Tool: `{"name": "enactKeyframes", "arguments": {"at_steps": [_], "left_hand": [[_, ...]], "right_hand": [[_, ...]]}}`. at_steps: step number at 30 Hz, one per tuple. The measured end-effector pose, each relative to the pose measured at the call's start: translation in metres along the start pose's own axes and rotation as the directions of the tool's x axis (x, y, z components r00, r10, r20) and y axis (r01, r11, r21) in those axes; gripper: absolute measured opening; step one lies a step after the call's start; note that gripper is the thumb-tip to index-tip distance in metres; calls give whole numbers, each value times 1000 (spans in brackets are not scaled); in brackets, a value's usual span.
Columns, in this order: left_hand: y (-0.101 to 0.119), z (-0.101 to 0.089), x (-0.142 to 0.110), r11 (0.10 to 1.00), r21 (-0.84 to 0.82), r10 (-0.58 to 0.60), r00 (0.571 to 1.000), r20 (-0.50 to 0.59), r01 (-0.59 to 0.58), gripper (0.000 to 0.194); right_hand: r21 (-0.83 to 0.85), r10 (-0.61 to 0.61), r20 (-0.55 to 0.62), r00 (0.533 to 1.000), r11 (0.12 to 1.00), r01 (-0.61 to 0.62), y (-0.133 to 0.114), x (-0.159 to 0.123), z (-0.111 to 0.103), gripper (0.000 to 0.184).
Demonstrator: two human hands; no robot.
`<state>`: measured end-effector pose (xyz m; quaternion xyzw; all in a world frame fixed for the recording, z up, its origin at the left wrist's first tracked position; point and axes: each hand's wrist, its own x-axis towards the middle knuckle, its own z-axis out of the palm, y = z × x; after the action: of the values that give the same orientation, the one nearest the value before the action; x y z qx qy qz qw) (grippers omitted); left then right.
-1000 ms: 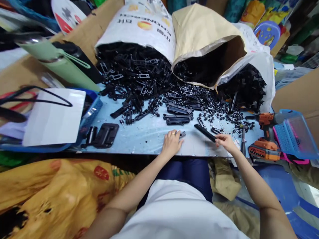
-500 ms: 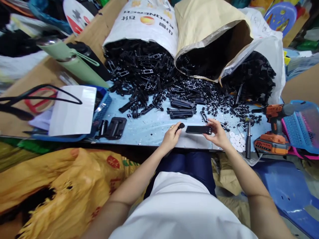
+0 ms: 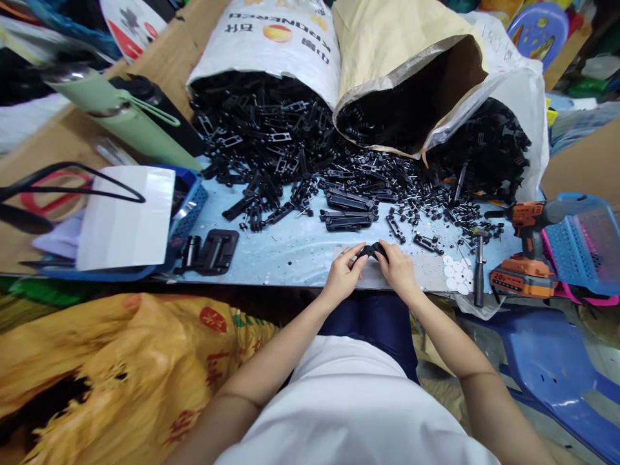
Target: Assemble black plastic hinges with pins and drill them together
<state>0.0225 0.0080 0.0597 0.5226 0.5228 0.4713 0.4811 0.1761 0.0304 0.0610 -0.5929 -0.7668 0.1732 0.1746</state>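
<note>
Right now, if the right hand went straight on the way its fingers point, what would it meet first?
The right hand would first meet the black piece at its fingertips, then probably the left hand; depth is unclear.

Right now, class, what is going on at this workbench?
A person's left hand and right hand meet near the table's front edge, holding black plastic pieces between the fingertips. Behind them, a white sack lies open among heaped black parts. A hammer and an orange drill sit to the right.
</note>
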Motion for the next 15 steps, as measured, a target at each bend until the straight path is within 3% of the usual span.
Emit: {"name": "enactKeyframes", "arguments": {"at_steps": [3,6,9,12,15], "left_hand": [[-1,5,-2,999,-31,-18,1000,-25,17,39],[-2,7,-5,999,-37,-20,1000,4,20,36],[-1,6,-7,1000,-21,-12,1000,23,12,35],[2,6,-8,999,27,19,999,27,-20,34],[7,6,-8,993,88,76,996,35,-79,33]], "right_hand": [[36,129,18,991,991,-129,-7,-8,1,35],[333,219,101,970,912,-241,-11,-11,-2,39],[711,177,242,954,637,-298,-13,-10,-5,51],[836,146,385,911,363,-412,-15,-10,-7,65],[847,194,418,887,269,-458,-17,-12,-9,70]]}}
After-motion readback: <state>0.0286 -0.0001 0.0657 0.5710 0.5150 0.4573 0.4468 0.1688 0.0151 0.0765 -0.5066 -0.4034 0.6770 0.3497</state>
